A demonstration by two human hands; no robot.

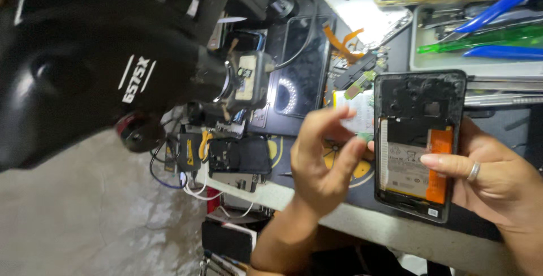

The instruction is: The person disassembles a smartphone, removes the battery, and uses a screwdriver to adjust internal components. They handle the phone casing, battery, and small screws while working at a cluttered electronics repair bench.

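An opened black phone (419,92) lies back-up, showing a white and orange battery (404,168) and bare frame. My right hand (498,182), with a ring on one finger, grips it from the right, one finger lying across the battery. My left hand (322,160) hovers just left of the phone with fingers curled and the thumb tip near the phone's left edge. Motion blur hides whether anything small is pinched between its fingers.
A big black instrument head (85,67) fills the upper left above a dark-screened phone (300,67). A silver back cover (362,4), orange flex cables (345,44), a tray (430,64) with blue and green tools, and black parts (237,157) crowd the dark mat. The pale table edge (362,225) runs below.
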